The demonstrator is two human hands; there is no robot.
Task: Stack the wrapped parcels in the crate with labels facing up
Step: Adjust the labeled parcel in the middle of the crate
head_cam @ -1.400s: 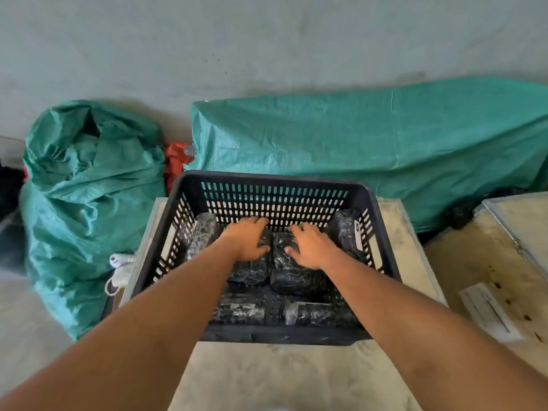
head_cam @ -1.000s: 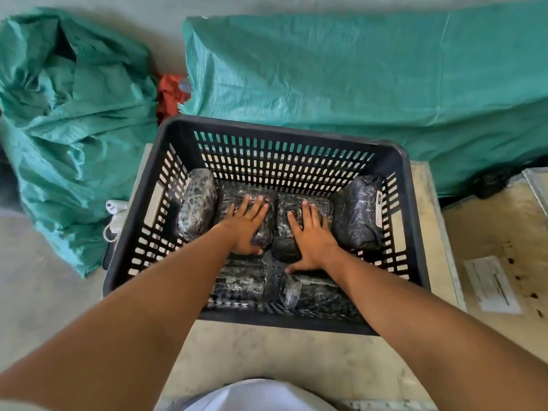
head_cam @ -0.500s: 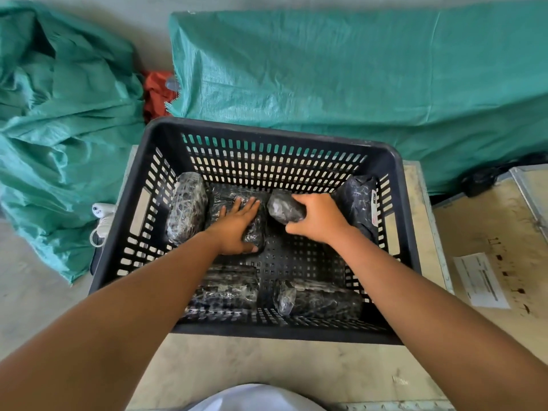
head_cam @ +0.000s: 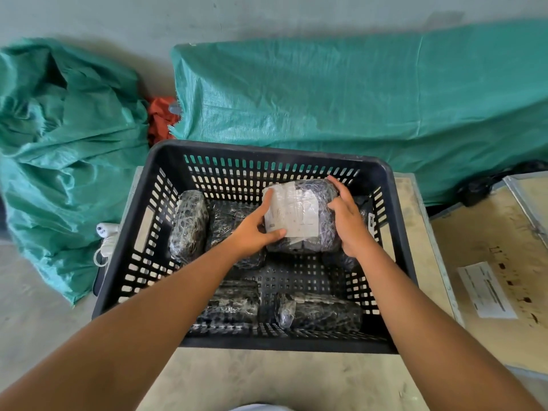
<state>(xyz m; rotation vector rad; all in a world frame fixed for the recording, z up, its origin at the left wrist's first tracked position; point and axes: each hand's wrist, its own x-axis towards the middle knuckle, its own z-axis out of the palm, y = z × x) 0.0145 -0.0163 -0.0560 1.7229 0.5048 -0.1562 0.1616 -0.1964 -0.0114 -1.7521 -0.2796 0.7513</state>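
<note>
A black slotted crate [head_cam: 130, 262] stands on a pale table and holds several parcels wrapped in dark plastic film. Both hands hold one parcel [head_cam: 305, 215] above the crate floor, its white label turned up toward me. My left hand [head_cam: 255, 232] grips its left edge, thumb on the label. My right hand [head_cam: 350, 221] clasps its right end. One parcel [head_cam: 188, 225] leans on the left wall, another [head_cam: 228, 221] lies next to it, and two [head_cam: 231, 304] [head_cam: 320, 312] lie along the front wall. A further parcel at the right wall is mostly hidden by my right hand.
Green tarp-covered bundles [head_cam: 355, 108] [head_cam: 65, 143] lie behind and to the left of the crate, with red cloth [head_cam: 160, 117] between them. A white corded device [head_cam: 105, 235] sits left of the crate. A wooden board with a paper sheet [head_cam: 486, 289] lies at the right.
My right hand has lifted the middle parcel off the crate floor and turned it label-up. My left hand left the parcel it rested on and took the lifted parcel's left edge.
</note>
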